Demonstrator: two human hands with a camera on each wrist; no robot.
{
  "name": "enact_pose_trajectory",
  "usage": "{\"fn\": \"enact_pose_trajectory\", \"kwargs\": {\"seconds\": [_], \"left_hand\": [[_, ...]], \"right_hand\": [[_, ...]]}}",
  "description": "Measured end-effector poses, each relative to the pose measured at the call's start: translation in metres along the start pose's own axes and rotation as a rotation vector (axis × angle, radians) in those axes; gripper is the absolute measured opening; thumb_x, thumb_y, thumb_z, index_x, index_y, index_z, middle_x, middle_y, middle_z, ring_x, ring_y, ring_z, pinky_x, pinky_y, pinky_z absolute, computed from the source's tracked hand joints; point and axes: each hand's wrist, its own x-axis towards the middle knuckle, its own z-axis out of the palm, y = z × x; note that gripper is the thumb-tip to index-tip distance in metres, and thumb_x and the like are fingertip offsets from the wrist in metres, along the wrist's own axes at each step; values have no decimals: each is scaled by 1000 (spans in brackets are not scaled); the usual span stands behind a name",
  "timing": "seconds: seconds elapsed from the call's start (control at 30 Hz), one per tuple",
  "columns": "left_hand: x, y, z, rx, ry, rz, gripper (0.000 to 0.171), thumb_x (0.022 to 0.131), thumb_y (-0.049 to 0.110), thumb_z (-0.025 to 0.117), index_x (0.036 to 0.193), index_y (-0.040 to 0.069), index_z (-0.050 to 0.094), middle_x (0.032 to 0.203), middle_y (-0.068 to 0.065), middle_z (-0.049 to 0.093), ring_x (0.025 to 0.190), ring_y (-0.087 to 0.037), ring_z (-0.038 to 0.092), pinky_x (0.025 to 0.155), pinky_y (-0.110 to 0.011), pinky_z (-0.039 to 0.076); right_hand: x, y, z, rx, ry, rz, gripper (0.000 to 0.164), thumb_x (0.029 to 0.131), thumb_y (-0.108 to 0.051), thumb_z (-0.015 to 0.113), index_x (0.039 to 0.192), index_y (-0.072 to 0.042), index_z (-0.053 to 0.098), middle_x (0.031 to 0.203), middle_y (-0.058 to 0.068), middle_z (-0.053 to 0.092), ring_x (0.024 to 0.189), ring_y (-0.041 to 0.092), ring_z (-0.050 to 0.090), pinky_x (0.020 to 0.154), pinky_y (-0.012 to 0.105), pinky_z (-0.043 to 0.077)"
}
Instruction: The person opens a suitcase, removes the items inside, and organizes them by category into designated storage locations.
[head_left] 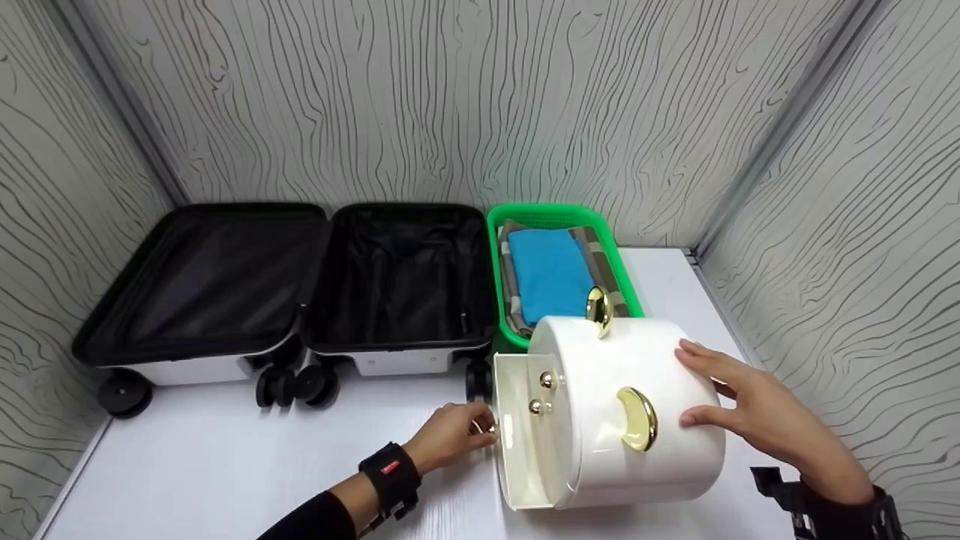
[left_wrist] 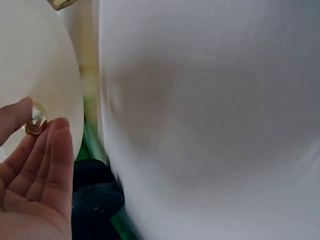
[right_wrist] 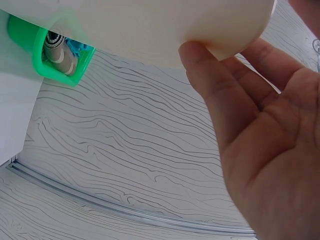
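Observation:
A rounded white storage box with gold crescent handles lies on its side, its drawer end facing left. One drawer is partly pulled out, and two round gold knobs show on the drawer fronts behind it. My left hand pinches the open drawer's gold knob between thumb and fingers. At the box's opposite end, my right hand holds the curved shell, thumb and fingers spread apart. In the right wrist view, fingertips press the shell near its edge; some fingers are partly hidden behind it.
An open suitcase with black lining and black wheels lies behind on the white table. To its right, a green basket holds a blue folded cloth over a brown checked one. Patterned panels enclose the table.

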Motion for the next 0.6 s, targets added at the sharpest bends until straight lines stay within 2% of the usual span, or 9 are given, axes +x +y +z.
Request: {"fn": "enact_pose_trajectory", "kwargs": {"seconds": [0.13,0.27,0.43,0.6], "left_hand": [[1,2,-5,9,-22,-14,19,83,25,78,94,15,67,84,9,69,73,0,60,66,-20,49],[1,8,-22,67,-16,7,27,83,29,79,101,11,68,90,3,71,78,-6,63,69,-23,50],[7,19,-61,139,24,80,24,87,26,76,102,9,68,92,-2,70,81,-12,65,70,-25,52],[21,30,-103,208,56,75,23,89,25,74,104,8,68,92,-2,69,81,-15,65,70,-29,53]], "right_hand": [[0,0,1,-8,3,-4,76,71,-28,86,137,-4,56,145,15,47,128,-18,26,89,8,38],[0,0,1,-12,1,3,77,71,-29,86,138,-4,55,145,15,47,127,-19,25,89,8,38],[0,0,0,-12,-3,8,78,71,-29,85,138,-4,55,146,15,46,127,-19,24,90,8,39],[1,0,0,-6,-1,11,77,72,-29,85,138,-3,55,146,15,47,127,-19,25,90,8,38]]}}
